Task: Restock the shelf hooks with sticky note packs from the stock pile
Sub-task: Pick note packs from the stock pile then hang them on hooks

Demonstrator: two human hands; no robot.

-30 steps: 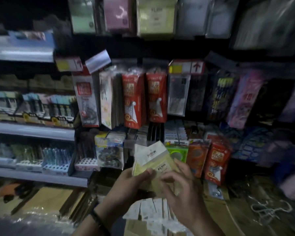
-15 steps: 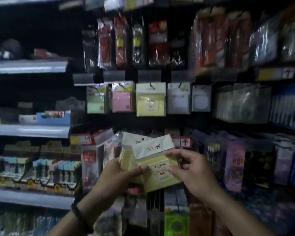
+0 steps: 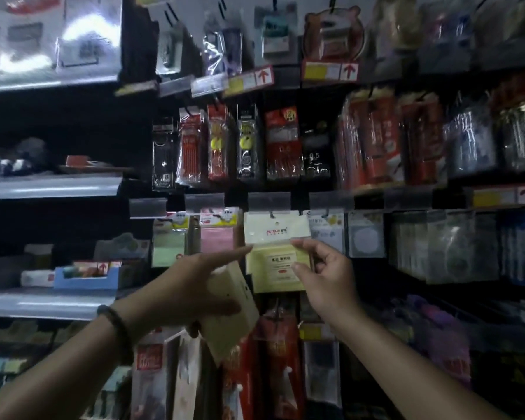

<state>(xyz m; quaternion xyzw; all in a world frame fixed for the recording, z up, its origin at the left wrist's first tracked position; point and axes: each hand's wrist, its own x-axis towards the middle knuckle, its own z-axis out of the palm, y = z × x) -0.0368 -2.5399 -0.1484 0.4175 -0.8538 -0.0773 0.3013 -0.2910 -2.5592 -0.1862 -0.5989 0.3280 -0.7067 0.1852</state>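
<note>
The right hand (image 3: 322,274) had a pinch grip on the yellow sticky note pack (image 3: 273,237) at its hook (image 3: 271,214), likely threading the hole; the left hand (image 3: 191,283) clasped spare packs (image 3: 231,313) ready below

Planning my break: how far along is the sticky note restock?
Done: a green pack and a pink pack hang on hooks. In hand: the right hand pinches a yellow pack at its hook; whether it is threaded is unclear. Left: the left hand grips spare packs to hang.
</note>
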